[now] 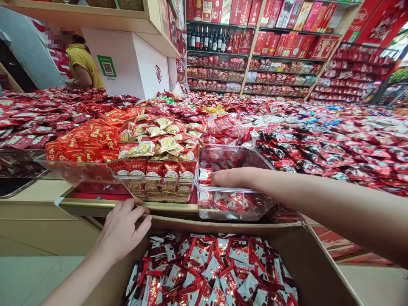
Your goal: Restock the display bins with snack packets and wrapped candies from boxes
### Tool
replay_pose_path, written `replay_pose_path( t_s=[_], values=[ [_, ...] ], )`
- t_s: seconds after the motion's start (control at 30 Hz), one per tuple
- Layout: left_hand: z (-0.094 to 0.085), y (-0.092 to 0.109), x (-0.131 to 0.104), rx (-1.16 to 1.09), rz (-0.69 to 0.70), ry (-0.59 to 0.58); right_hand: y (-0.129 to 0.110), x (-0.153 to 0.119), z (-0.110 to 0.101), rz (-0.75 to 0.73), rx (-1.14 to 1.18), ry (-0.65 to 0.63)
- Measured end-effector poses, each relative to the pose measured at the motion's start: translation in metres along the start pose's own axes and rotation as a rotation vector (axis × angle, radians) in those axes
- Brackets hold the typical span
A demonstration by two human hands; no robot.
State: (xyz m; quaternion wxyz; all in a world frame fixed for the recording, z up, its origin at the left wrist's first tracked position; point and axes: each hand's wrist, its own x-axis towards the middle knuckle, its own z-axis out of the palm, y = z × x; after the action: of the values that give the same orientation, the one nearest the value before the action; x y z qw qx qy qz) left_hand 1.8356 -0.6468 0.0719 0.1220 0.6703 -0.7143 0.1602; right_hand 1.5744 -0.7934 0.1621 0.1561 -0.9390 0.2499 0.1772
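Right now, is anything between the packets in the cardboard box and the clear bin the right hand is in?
Yes, low down: the box's far wall and the bin's front wall. Above them I see nothing blocking the packets, apart from the right hand in the bin; the left hand sits to the left.

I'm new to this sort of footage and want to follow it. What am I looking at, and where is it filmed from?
There's no machine here: these are a person's two bare hands, in one picture from a camera worn on the head, looking forward and down.

The right hand reaches into a clear bin with some red-and-white packets; whether it grips one is hidden. The left hand is at the gold-trimmed edge of the display; its grip is unclear too.

Below is an open cardboard box with many red-and-white packets. Left of the bin are durian packets, and wrapped goods spread widely behind.
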Motion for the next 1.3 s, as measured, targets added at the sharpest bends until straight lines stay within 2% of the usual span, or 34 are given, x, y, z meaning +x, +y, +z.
replay_pose_path(
  t_s=[0.17, 0.27, 0.37, 0.43, 0.6, 0.8, 0.97, 1.1, 1.23, 1.3],
  values=[
    [0.000, 0.000, 0.000, -0.001, -0.002, -0.011, 0.002, -0.001, -0.004, 0.110, -0.026, -0.046],
    [0.000, 0.000, 0.000, 0.005, -0.003, -0.012, 0.008, -0.001, -0.009, 0.206, -0.024, 0.026],
    [0.001, -0.002, 0.000, 0.015, 0.005, -0.014, 0.012, -0.001, -0.013, 0.326, -0.136, 0.135],
    [0.002, -0.002, 0.001, 0.016, 0.019, -0.010, 0.013, -0.001, -0.014, 0.366, -0.175, 0.134],
    [-0.001, 0.001, 0.002, 0.011, 0.002, -0.004, 0.012, -0.001, -0.012, 0.394, -0.115, 0.030],
    [-0.001, 0.002, 0.001, 0.014, 0.002, 0.017, 0.013, -0.004, -0.018, 0.429, -0.199, 0.107],
    [0.013, -0.003, 0.001, -0.015, -0.019, 0.105, 0.016, -0.003, -0.015, 0.438, -0.200, 0.049],
    [0.011, -0.002, 0.001, -0.016, -0.008, 0.104, 0.020, 0.002, -0.010, 0.448, -0.188, 0.012],
    [0.002, 0.000, 0.001, -0.012, 0.022, 0.029, 0.017, -0.003, -0.018, 0.442, -0.192, 0.082],
    [-0.001, 0.000, 0.001, -0.014, 0.032, 0.001, 0.010, -0.014, -0.029, 0.409, -0.196, 0.195]
  ],
)
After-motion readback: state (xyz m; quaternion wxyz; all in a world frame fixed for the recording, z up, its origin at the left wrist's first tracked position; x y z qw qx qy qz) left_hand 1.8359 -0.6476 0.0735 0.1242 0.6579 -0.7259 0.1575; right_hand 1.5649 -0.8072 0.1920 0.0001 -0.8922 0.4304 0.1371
